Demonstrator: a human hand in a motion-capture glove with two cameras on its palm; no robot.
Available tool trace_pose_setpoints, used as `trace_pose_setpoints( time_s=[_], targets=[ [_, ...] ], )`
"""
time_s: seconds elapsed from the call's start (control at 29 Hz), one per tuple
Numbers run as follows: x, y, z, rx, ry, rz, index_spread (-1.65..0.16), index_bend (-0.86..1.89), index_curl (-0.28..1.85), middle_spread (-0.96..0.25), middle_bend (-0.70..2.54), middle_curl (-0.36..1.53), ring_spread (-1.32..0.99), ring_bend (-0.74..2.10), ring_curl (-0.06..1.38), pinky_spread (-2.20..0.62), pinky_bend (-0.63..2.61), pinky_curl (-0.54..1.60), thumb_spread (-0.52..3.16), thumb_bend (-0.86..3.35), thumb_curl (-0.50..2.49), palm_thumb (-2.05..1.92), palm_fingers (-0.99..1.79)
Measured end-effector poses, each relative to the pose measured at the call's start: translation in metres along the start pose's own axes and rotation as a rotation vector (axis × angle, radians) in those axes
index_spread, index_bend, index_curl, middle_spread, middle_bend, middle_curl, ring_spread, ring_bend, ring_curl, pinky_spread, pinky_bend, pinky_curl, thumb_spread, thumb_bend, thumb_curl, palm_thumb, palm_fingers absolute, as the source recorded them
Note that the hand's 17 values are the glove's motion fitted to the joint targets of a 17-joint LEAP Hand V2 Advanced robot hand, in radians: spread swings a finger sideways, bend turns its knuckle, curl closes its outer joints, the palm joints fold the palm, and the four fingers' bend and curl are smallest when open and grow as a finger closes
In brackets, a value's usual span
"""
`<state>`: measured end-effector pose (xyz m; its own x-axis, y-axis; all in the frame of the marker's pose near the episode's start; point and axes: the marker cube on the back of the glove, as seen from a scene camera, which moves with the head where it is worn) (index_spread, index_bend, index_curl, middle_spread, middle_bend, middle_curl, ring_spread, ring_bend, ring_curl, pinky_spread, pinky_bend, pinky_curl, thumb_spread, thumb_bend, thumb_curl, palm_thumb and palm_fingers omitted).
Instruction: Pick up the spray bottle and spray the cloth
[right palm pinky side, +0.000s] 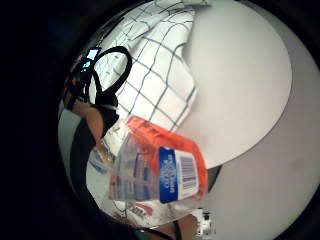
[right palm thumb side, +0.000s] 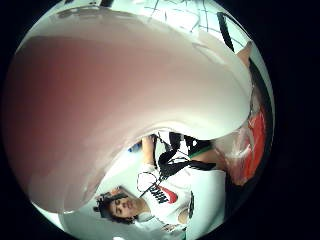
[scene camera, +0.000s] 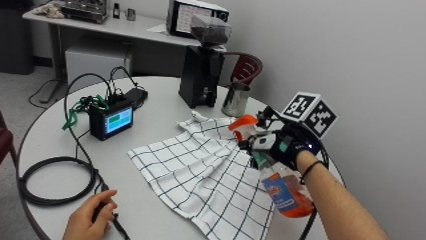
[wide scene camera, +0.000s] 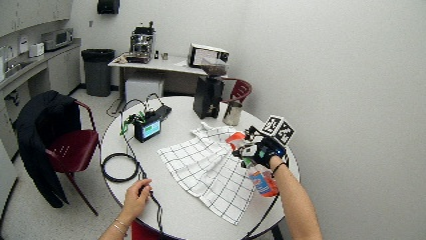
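Gloved right hand (scene camera: 283, 145) fingers curled round spray bottle (scene camera: 283, 186) neck, raised over checked cloth (scene camera: 200, 170).

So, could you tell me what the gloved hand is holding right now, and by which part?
The gloved right hand grips the spray bottle at its neck, just below the orange nozzle, holding it lifted above the checked cloth.

Office break room, espresso machine (wide scene camera: 142, 42) on side table, microwave (wide scene camera: 56, 38) on counter, bin (wide scene camera: 98, 70), round table (wide scene camera: 120, 145)
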<state>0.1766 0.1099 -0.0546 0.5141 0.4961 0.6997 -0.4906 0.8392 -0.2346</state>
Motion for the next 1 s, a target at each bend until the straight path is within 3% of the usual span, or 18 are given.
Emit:
trace_pose_setpoints(
  time_s=[0.24,0.41,0.76,1.0],
  targets=[
    [-0.094,0.022,-0.034,0.283,-0.171,-0.315,-0.17,0.16,0.4,-0.08,0.58,0.46,-0.09,0.57,0.41,0.01,0.18,0.31,1.06,-0.02,0.43,0.75,1.2],
    [-0.151,0.022,-0.009,0.348,-0.313,-0.497,-0.19,0.17,0.41,-0.08,0.54,0.44,-0.1,0.53,0.4,0.02,0.18,0.31,1.07,-0.02,0.42,0.75,1.17],
    [-0.16,-0.04,0.112,0.273,-0.301,-0.581,-0.2,0.16,0.41,-0.08,0.5,0.43,-0.1,0.51,0.4,0.02,0.18,0.31,1.02,-0.04,0.39,0.72,1.16],
    [-0.139,-0.058,0.144,0.229,-0.293,-0.556,-0.22,0.15,0.4,-0.08,0.48,0.43,-0.11,0.52,0.4,0.02,0.18,0.31,0.98,-0.03,0.37,0.69,1.16]
  ],
)
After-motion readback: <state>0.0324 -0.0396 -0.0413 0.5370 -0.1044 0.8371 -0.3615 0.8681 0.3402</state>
